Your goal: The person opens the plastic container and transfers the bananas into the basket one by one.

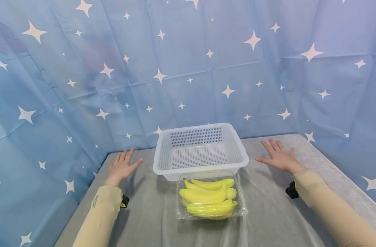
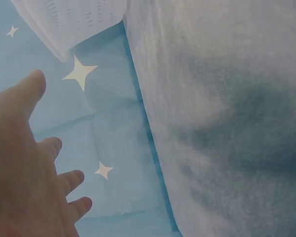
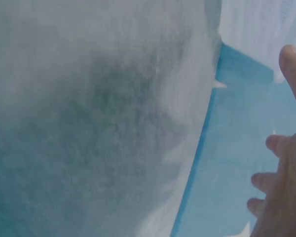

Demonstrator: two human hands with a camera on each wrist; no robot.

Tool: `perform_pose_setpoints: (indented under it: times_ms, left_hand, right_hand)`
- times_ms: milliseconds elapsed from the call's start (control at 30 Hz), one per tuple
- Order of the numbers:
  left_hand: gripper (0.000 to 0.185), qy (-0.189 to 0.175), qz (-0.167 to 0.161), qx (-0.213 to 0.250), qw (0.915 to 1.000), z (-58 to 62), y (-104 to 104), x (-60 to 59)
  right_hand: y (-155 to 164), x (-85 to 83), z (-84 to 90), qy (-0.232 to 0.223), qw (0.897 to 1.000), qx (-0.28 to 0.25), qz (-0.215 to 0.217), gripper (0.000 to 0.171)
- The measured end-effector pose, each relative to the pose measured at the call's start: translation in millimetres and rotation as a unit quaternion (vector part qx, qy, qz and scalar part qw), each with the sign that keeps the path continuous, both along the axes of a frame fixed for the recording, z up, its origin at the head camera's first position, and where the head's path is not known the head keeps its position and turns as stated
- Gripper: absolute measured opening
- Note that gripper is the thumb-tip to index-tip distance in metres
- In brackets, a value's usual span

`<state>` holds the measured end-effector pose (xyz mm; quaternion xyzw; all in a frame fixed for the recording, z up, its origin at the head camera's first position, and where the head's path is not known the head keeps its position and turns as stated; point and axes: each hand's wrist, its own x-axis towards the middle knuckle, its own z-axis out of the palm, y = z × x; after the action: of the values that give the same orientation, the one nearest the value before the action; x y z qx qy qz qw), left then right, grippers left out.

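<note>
A white perforated plastic basket (image 1: 200, 168) stands at the back middle of the table. In front of it, against its near side, sits a clear plastic container (image 1: 242, 210) with several yellow bananas (image 1: 206, 196) inside. To the left of the basket, my left hand (image 1: 122, 168) is held with fingers spread and nothing in it; the left wrist view shows its thumb (image 2: 32, 89) and fingertips apart from the basket. Over on the right, my right hand (image 1: 282, 158) is likewise spread and holds nothing. In the right wrist view its fingers (image 3: 266, 181) are straight.
A grey cloth covers the table (image 1: 144, 219). Behind and on both sides hangs a blue curtain (image 1: 188, 92) with white stars, close to the table's back edge. A small black device (image 1: 292, 190) is strapped at the right wrist, another (image 1: 124, 201) at the left.
</note>
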<state>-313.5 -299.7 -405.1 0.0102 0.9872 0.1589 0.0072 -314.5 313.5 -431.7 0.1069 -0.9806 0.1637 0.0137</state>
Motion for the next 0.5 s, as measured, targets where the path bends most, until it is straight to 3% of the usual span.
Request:
perform_pose_setpoints:
  times_ms: [233, 500]
  left_hand:
    - [0.089, 0.026, 0.004, 0.025, 0.9993, -5.6, 3.8, 3.7]
    - [0.084, 0.032, 0.009, 0.128, 0.9913, -13.9, 12.1, 15.5]
  right_hand:
    - [-12.6, 8.7, 0.6, 0.039, 0.999, -0.019, 0.029, 0.089]
    - [-22.2, 19.0, -2.8, 0.081, 0.993, -0.049, 0.067, 0.081]
